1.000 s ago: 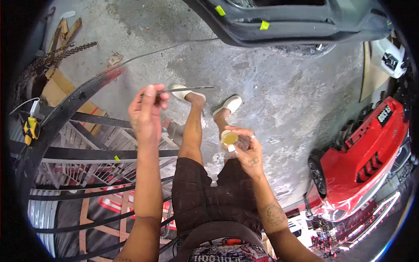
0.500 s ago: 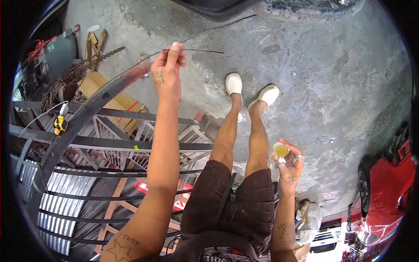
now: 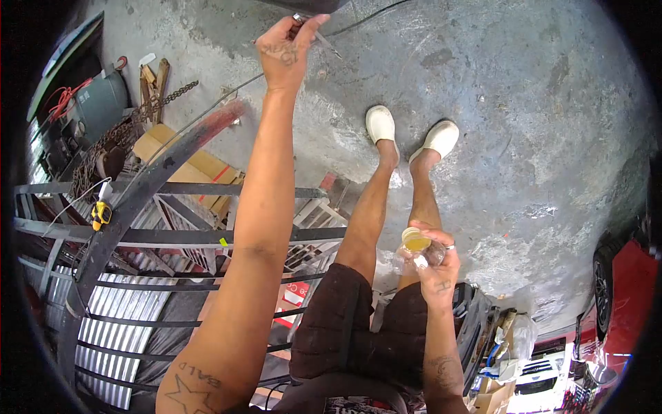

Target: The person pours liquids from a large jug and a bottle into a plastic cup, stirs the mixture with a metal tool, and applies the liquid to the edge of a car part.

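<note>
My left hand (image 3: 289, 50) is stretched out at the top of the view, its fingers closed on a thin tool (image 3: 329, 46) with a pale tip. A thin dark cable (image 3: 372, 15) runs close by it; whether the fingers also hold it I cannot tell. At lower right, my right hand (image 3: 438, 265) grips a small clear container (image 3: 416, 241) with yellowish content, and clear crinkled plastic shows below its rim.
A curved dark metal frame (image 3: 155, 165) with crossbars fills the left, a yellow tool (image 3: 101, 215) resting by it. Cardboard (image 3: 189, 169), a chain (image 3: 103, 148) and a green tank (image 3: 102, 100) lie behind. A red car (image 3: 631, 297) stands at far right.
My left hand has moved up and slightly right, away from the end of the curved frame. My right hand with the container has shifted a little left. The whole view has shifted slightly.
</note>
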`<state>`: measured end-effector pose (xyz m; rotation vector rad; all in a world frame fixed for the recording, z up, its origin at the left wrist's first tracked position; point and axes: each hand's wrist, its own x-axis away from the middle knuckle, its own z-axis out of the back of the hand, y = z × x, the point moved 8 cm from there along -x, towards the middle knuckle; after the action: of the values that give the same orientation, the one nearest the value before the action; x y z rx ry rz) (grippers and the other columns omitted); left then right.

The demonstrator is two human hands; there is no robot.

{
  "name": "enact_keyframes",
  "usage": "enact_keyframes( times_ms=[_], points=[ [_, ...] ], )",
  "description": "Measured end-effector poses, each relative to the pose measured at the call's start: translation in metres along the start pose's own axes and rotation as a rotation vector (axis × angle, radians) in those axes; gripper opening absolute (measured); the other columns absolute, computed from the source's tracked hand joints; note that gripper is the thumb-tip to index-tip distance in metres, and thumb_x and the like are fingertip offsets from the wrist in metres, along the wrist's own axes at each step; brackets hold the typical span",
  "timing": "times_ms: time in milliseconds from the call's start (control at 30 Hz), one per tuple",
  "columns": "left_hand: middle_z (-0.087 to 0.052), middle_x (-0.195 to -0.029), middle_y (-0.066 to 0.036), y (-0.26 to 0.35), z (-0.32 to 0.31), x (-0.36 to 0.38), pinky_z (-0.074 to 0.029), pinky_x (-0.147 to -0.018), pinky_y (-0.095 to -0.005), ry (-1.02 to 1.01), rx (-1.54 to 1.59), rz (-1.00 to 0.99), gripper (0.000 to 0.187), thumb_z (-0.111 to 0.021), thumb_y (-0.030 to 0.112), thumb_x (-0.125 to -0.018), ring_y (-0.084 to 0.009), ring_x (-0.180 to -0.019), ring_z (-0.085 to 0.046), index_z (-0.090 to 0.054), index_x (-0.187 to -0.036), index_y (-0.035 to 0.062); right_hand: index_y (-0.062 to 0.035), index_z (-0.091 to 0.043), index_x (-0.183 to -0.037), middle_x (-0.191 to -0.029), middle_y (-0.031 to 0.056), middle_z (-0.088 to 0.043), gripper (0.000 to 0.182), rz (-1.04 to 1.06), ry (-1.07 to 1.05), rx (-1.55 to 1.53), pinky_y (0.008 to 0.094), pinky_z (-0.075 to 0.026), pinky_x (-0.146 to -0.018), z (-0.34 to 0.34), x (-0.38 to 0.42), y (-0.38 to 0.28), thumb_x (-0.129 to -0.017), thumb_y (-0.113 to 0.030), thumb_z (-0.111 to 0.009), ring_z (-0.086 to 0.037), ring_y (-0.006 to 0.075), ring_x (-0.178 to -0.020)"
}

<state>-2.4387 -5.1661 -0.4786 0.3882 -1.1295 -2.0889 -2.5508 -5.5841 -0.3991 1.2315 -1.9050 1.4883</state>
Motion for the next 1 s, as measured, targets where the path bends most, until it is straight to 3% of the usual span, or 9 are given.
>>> enact_keyframes(
  times_ms=[167, 233, 333, 433, 500, 567, 833, 1000],
  points=[
    [-0.063, -0.06, -0.002, 0.0, 0.014, -0.006, -0.043, -0.055, -0.0248, 0.049, 0.046, -0.037, 0.032, -0.082, 0.026, -0.082, -0.0078, -0.056, -0.054, -0.07, -0.072, -0.0012, -0.0055, -0.058, -0.117, -0.128, 0.0205, -0.064, 0.048, 0.029, 0.014, 0.039, 0.0383, -0.051, -0.103, 0.003, 0.0, -0.005, -0.077, 0.016, -0.072, -0.061, 0.0269, -0.121],
    [-0.063, -0.064, 0.0, -0.021, 0.025, -0.001, -0.04, -0.055, -0.021, 0.071, -0.075, 0.091, 0.025, -0.082, 0.023, -0.084, -0.0045, -0.058, -0.053, -0.071, -0.078, 0.0008, -0.0056, -0.058, -0.117, -0.128, 0.0205, -0.064, 0.048, 0.034, 0.028, 0.061, 0.0382, -0.051, -0.103, 0.005, 0.001, -0.006, -0.077, 0.016, -0.072, -0.061, 0.0267, -0.121],
    [-0.062, -0.063, 0.0, -0.023, 0.024, 0.008, -0.04, -0.054, -0.0212, 0.015, -0.091, 0.067, 0.028, -0.082, 0.025, -0.084, -0.0041, -0.058, -0.052, -0.07, -0.076, 0.0006, -0.0056, -0.058, -0.117, -0.128, 0.0201, -0.064, 0.047, 0.055, 0.024, 0.018, 0.0383, -0.051, -0.103, 0.006, 0.002, -0.01, -0.077, 0.015, -0.073, -0.062, 0.0263, -0.12],
    [-0.061, -0.063, 0.001, -0.004, 0.012, 0.014, -0.04, -0.054, -0.0211, -0.034, -0.107, 0.052, 0.03, -0.083, 0.026, -0.083, -0.004, -0.058, -0.052, -0.069, -0.075, 0.0008, -0.0055, -0.059, -0.117, -0.129, 0.0199, -0.064, 0.046, 0.052, 0.026, 0.001, 0.0386, -0.05, -0.103, 0.005, 0.005, -0.011, -0.077, 0.014, -0.074, -0.061, 0.0263, -0.121],
    [-0.061, -0.064, 0.001, 0.001, 0.001, 0.016, -0.04, -0.055, -0.0213, -0.045, -0.096, 0.06, 0.03, -0.082, 0.026, -0.084, -0.0043, -0.058, -0.052, -0.069, -0.075, 0.001, -0.0049, -0.056, -0.12, -0.134, 0.021, -0.058, 0.04, 0.08, -0.041, 0.062, 0.0383, -0.056, -0.095, 0.0, 0.006, -0.007, -0.084, 0.006, -0.07, -0.06, 0.0252, -0.118],
    [-0.062, -0.059, -0.005, 0.009, -0.008, 0.018, -0.041, -0.054, -0.027, -0.035, -0.046, 0.07, 0.034, -0.083, 0.026, -0.083, -0.0087, -0.055, -0.051, -0.069, -0.073, -0.0027, -0.0053, -0.056, -0.121, -0.135, 0.0209, -0.057, 0.041, 0.107, -0.046, 0.045, 0.0387, -0.056, -0.095, -0.002, 0.006, -0.008, -0.084, 0.005, -0.071, -0.06, 0.0258, -0.119],
    [-0.064, -0.068, 0.0, 0.067, -0.034, 0.059, -0.038, -0.054, -0.0228, -0.084, 0.152, 0.255, 0.026, -0.078, 0.023, -0.088, -0.0051, -0.059, -0.051, -0.07, -0.078, 0.0006, -0.006, -0.057, -0.122, -0.136, 0.0208, -0.057, 0.042, 0.14, -0.021, -0.057, 0.0388, -0.057, -0.095, 0.008, 0.019, -0.028, -0.083, 0.007, -0.07, -0.061, 0.0262, -0.119],
    [-0.068, -0.077, -0.005, 0.111, -0.054, 0.088, -0.044, -0.058, -0.0231, -0.165, 0.243, 0.387, 0.029, -0.073, 0.028, -0.094, -0.0079, -0.061, -0.056, -0.068, -0.094, 0.0002, -0.0058, -0.057, -0.12, -0.132, 0.0201, -0.06, 0.04, 0.105, 0.02, -0.148, 0.0376, -0.055, -0.096, 0.025, 0.022, -0.046, -0.084, 0.008, -0.068, -0.062, 0.026, -0.116]
  ],
)
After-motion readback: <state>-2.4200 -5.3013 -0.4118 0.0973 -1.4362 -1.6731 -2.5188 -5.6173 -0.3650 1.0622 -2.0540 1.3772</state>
